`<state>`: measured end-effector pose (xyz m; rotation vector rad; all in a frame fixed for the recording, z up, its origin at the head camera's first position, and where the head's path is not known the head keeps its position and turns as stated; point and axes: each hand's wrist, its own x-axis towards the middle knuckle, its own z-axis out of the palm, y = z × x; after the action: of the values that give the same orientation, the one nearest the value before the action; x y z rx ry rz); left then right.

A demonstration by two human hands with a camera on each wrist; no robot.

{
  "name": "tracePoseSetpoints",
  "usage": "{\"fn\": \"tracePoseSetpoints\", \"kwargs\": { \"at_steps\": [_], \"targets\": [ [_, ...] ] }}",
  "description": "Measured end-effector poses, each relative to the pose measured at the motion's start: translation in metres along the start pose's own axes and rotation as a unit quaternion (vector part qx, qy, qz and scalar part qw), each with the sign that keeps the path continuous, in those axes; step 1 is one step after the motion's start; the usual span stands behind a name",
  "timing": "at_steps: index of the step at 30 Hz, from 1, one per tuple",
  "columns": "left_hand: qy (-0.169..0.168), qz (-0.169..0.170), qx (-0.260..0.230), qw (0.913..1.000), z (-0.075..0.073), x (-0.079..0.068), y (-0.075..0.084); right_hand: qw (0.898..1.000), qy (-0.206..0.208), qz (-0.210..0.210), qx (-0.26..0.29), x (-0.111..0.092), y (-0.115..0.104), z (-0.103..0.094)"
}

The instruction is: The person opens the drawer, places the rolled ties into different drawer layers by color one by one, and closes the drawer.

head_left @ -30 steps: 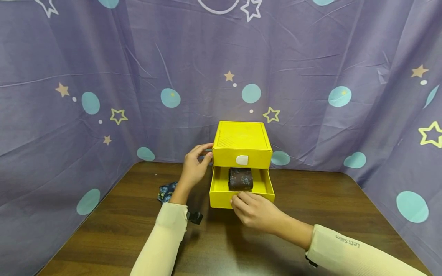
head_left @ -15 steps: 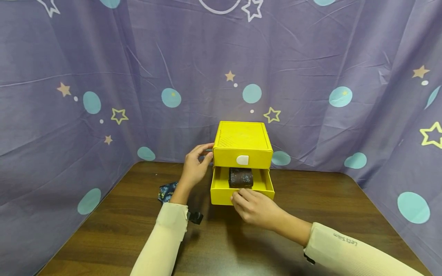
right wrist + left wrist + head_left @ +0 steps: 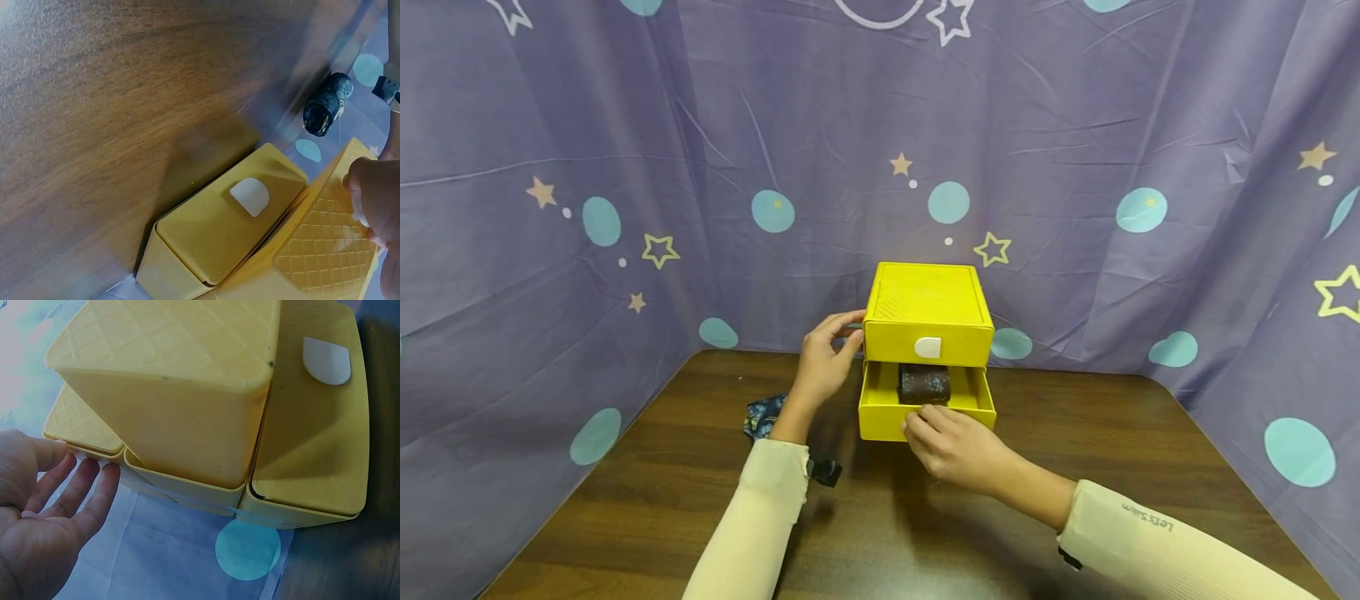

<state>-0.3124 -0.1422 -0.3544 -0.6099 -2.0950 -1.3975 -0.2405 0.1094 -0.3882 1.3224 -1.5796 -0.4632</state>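
A small yellow drawer cabinet [image 3: 932, 296] stands on the table. Its middle drawer [image 3: 878, 422] is pulled partway out and holds a dark, floral-patterned cloth roll [image 3: 923, 384]. With thumb and fingertips, my right hand [image 3: 957, 450] pinches the drawer's white handle [image 3: 358, 209], mostly hidden behind the fingers. On the cabinet's left side, my left hand [image 3: 827, 360] touches the upper tier with its fingertips, fingers spread and nearly straight. The left wrist view shows these fingers [image 3: 105, 484] along the tier's edge. Below the pulled drawer, the bottom drawer [image 3: 212, 228] is closed.
A dark blue patterned cloth roll [image 3: 763, 415] lies on the wooden table [image 3: 1090, 450], left of the cabinet and partly behind the left forearm. Behind and on both sides hangs a purple curtain [image 3: 1045, 125] with stars and dots.
The middle drawer has slid a little further into the cabinet, with my right hand moving along on its handle. The cloth roll inside went back with it. My left hand stays in place.
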Motion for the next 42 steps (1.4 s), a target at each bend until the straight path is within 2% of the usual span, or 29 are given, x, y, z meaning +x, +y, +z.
{"fn": "tracePoseSetpoints", "kwargs": {
  "at_steps": [9,19,29,32,38,40,42],
  "targets": [
    [0.000,-0.001,0.001,1.0000,0.000,0.000,0.000,1.000,0.002,-0.004,-0.005,0.000,0.002,0.004],
    [0.004,0.005,-0.021,0.9998,0.001,0.001,0.000,1.000,0.006,-0.002,-0.011,0.000,0.005,0.008],
    [0.008,-0.001,-0.017,0.9998,0.003,0.002,0.000,1.000,0.002,0.002,-0.011,0.001,0.007,0.013],
    [0.008,0.000,-0.016,0.9998,0.002,0.001,0.008,1.000,0.001,0.005,-0.011,0.002,0.008,0.015],
    [0.008,0.006,-0.012,0.9999,-0.003,-0.005,0.036,1.000,0.000,0.007,-0.010,0.002,0.010,0.017],
    [0.006,0.006,-0.008,0.9999,-0.003,-0.006,0.038,1.000,0.003,0.007,-0.009,0.002,0.010,0.018],
    [0.005,0.005,-0.009,0.9999,-0.002,-0.005,0.034,1.000,0.004,0.008,-0.009,0.002,0.011,0.019]
  ]
}}
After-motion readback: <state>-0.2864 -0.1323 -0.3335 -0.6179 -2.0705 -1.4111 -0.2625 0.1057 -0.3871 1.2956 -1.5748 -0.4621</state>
